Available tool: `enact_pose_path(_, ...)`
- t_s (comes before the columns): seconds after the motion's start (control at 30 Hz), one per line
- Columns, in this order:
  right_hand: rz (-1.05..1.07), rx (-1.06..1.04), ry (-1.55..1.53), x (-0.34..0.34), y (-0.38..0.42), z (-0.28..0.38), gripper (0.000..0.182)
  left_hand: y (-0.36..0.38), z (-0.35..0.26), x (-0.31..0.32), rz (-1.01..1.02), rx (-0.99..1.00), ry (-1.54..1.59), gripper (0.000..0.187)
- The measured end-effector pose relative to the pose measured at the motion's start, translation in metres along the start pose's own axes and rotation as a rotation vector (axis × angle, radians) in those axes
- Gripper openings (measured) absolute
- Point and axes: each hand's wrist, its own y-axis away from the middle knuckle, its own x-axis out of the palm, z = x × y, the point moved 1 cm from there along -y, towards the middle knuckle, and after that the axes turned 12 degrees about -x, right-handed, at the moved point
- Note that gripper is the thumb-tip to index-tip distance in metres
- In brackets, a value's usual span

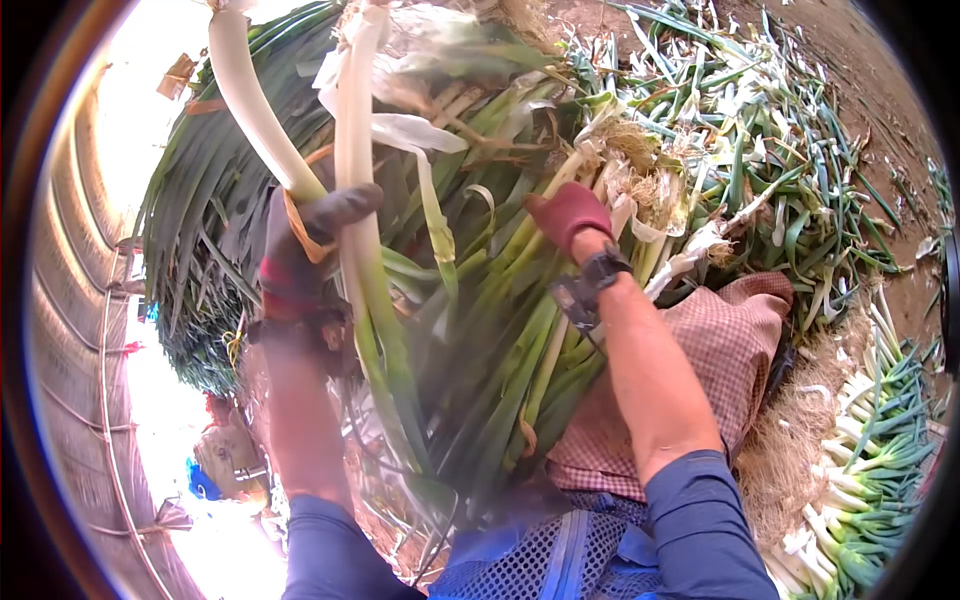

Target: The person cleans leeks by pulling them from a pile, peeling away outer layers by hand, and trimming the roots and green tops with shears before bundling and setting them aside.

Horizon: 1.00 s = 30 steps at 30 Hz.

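Mesh [515,560] in blue leads us off, nearest of all at six o'clock, dark blue sleeves [685,515] flanking it at five and seven. Checked cloth [700,345] next, pinkish red, out between three and four o'clock.

Now the action! Left grip [285,258], at ten o'clock, dark-and-red glove, fingers wrapped round two thick leeks: a curved one [255,105] leaning towards eleven, and an upright one [358,130] beside it, its greens trailing down towards half past six. A tan dried strip [300,232] hangs across the glove.

Over to the right grip [575,217], between one and two o'clock: maroon glove, dark device [605,268] at the wrist, fingers curled in against the leek pile [500,340]. Closed on a stalk or merely touching? Cannot tell from here. The pile fills the centre, partly blurred, hairy roots [630,145] showing at one o'clock.

Further out, pale root fibres [775,440] at four, and past them a row of slender leeks [860,480], white ends inward. Big dark-green bundle [215,190] at ten; loose trimmings [750,150] heaped at two, brown ground [870,90] beyond. Far off at nine, a curved ribbed wall [75,290].
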Motion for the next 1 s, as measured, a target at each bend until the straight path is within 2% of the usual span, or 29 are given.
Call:
enact_pose_path(0.07, -0.128, 0.103, 0.013, 0.017, -0.007, 0.000, 0.053, 0.004, -0.006, 0.010, 0.026, -0.005, 0.015, 0.057)
enact_pose_path(0.1, -0.134, 0.100, 0.010, 0.017, -0.010, 0.001, 0.053, 0.006, -0.009, 0.015, 0.040, -0.009, 0.022, 0.058)
enact_pose_path(0.17, -0.013, 0.147, -0.025, 0.014, -0.016, 0.002, 0.055, 0.009, -0.010, 0.021, 0.046, -0.023, 0.038, 0.058)
enact_pose_path(0.2, -0.043, 0.126, -0.069, 0.012, -0.014, -0.001, 0.047, 0.010, -0.011, 0.025, 0.056, -0.043, 0.057, 0.058)
enact_pose_path(0.23, -0.053, 0.121, -0.069, 0.008, -0.015, -0.004, 0.047, 0.009, -0.012, 0.028, 0.065, -0.061, 0.078, 0.058)
enact_pose_path(0.33, -0.076, 0.137, -0.526, 0.004, -0.009, -0.018, 0.044, 0.005, -0.012, 0.037, 0.091, -0.018, 0.053, 0.054)
enact_pose_path(0.37, -0.077, 0.127, -0.526, 0.003, -0.004, -0.023, 0.044, 0.006, -0.013, 0.039, 0.101, -0.003, 0.040, 0.051)
enact_pose_path(0.47, -0.105, 0.033, -1.128, -0.035, 0.043, -0.003, 0.026, 0.009, -0.016, 0.041, 0.167, -0.020, 0.049, 0.044)
enact_pose_path(0.5, -0.096, 0.025, -1.124, -0.037, 0.059, -0.004, 0.026, 0.008, -0.014, 0.041, 0.203, -0.045, 0.091, 0.042)
enact_pose_path(0.57, -0.383, -0.793, -1.198, -0.049, 0.082, 0.000, 0.028, 0.003, -0.007, 0.041, 0.249, -0.018, 0.129, 0.038)
enact_pose_path(0.6, -0.386, -0.804, -1.192, -0.064, 0.091, 0.011, 0.028, 0.004, -0.007, 0.045, 0.232, -0.029, 0.082, 0.039)
enact_pose_path(0.67, 0.041, -0.467, -1.534, -0.091, 0.112, 0.036, 0.032, 0.007, -0.007, 0.054, 0.222, -0.032, 0.038, 0.041)
enact_pose_path(0.7, 0.033, -0.474, -1.526, -0.089, 0.111, 0.035, 0.032, 0.008, -0.005, 0.059, 0.272, -0.019, 0.019, 0.046)
enact_pose_path(0.77, 0.095, -0.686, -1.325, -0.084, 0.102, 0.034, 0.033, 0.018, -0.007, 0.071, 0.324, 0.005, 0.003, 0.052)
enact_pose_path(0.8, 0.227, -0.449, -1.564, -0.087, 0.104, 0.045, 0.035, 0.024, -0.008, 0.077, 0.344, 0.030, -0.070, 0.052)
enact_pose_path(0.83, 0.225, -0.456, -1.558, -0.085, 0.101, 0.038, 0.035, 0.030, -0.009, 0.082, 0.362, 0.050, -0.144, 0.051)
enact_pose_path(0.9, 0.079, -0.828, -1.209, -0.071, 0.092, 0.012, 0.035, 0.043, -0.013, 0.090, 0.372, 0.058, -0.198, 0.045)
enact_pose_path(0.93, -0.002, -0.806, -1.090, -0.073, 0.093, 0.011, 0.034, 0.051, -0.016, 0.094, 0.411, -0.001, -0.183, 0.042)
enact_pose_path(1.0, 0.019, -0.765, -1.111, -0.080, 0.104, 0.014, 0.032, 0.055, -0.016, 0.102, 0.515, -0.061, -0.179, 0.039)
